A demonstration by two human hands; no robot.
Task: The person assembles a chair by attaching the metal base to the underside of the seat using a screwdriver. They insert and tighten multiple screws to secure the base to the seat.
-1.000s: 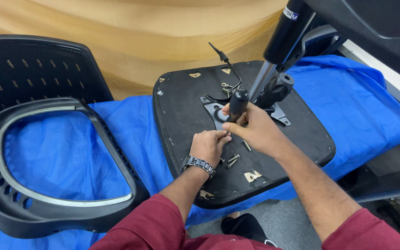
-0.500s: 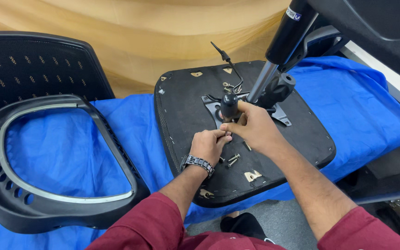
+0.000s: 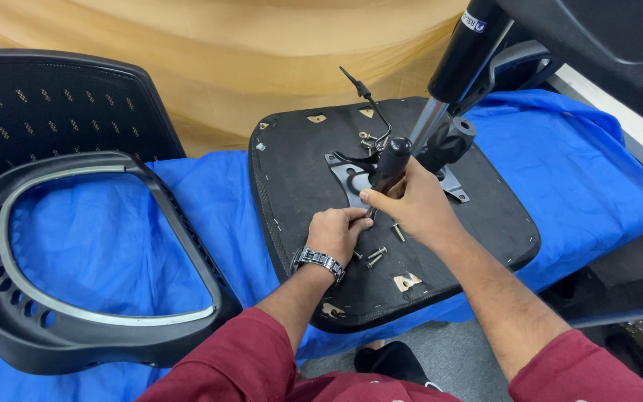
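Observation:
An upturned black chair seat [image 3: 470, 231] lies on a blue cloth, with a metal mechanism plate [image 3: 347, 175] and a gas cylinder [image 3: 459, 63] at its middle. My right hand [image 3: 407, 205] grips the black handle of a screwdriver [image 3: 390, 162], whose tip points down near the plate's front edge. My left hand [image 3: 336, 231] rests on the seat with its fingers pinched at the screwdriver tip; what they pinch is hidden. A few loose bolts [image 3: 375, 254] lie on the seat just right of my left hand. A metal watch [image 3: 319, 260] is on my left wrist.
A black chair-back frame [image 3: 76, 320] lies on the blue cloth [image 3: 98, 246] at left, with a black mesh panel [image 3: 53, 108] behind it. A thin lever [image 3: 370, 104] rises from the mechanism. Another chair part fills the upper right. The floor shows at the bottom.
My right hand has shifted slightly left and toward me with the screwdriver, tilting its handle. My left hand has stayed in place at the tip.

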